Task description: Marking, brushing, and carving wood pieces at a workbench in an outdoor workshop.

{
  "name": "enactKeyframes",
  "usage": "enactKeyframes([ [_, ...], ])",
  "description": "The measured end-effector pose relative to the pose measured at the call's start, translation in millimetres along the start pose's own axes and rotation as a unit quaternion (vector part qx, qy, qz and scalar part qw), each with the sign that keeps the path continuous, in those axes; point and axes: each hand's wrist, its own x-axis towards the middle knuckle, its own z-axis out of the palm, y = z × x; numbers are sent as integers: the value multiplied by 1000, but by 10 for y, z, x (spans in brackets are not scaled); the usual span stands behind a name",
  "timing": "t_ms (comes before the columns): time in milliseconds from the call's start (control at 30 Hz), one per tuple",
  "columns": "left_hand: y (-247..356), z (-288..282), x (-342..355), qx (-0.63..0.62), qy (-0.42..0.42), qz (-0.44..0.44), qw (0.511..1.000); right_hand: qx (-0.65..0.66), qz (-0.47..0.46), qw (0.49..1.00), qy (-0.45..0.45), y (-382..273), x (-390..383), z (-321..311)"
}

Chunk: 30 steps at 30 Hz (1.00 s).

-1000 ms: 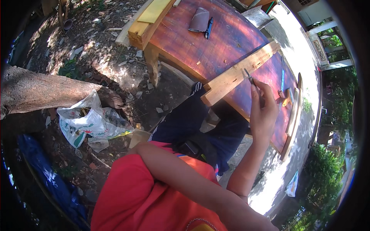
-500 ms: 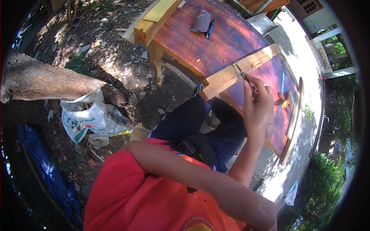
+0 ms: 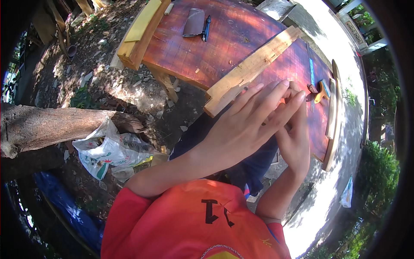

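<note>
My left hand [image 3: 241, 125] is stretched out with its fingers apart, lying across in front of my right hand. Behind it my right hand [image 3: 297, 146] has curled fingers, closed on a slim chisel that is mostly hidden by the left hand. Just beyond my fingers a long pale wooden beam [image 3: 252, 64] lies slantwise on the reddish-brown wooden table [image 3: 170, 56]. The beam's near end sticks out past the table edge, over my legs, and has a notch cut in it.
A sandpaper sheet [image 3: 194, 22] and a blue-black pen [image 3: 207, 28] lie at the far left of the table. On the right are a blue ruler [image 3: 311, 71], a yellow-handled brush [image 3: 320, 93] and wood strips [image 3: 332, 123]. A tree trunk [image 3: 51, 129] and white sack [image 3: 108, 149] lie left.
My left hand has swung up from across my body and now covers the right hand. The right hand no longer visibly touches the chisel to the beam. The view has shifted.
</note>
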Motion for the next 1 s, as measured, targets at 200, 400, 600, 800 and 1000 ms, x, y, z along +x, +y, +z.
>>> enactKeyframes([
  [200, -5, -11, -208, -20, -19, 65, 997, 47, 54, 997, 36, 49, -234, 19],
  [400, -178, -965, -1974, -101, -179, -522, 828, 82, 47, 994, 61, 89, -176, 112],
  [600, -749, -1571, -3211, -131, -234, -554, 788, 101, 52, 993, 45, 122, -188, 264],
  [800, -1722, -3119, -4938, -155, -250, -602, 742, 95, 28, 995, 32, 139, -237, 238],
  [1000, -1644, -2953, -5309, -166, -281, -633, 702, 91, 50, 992, 68, 121, -319, 195],
])
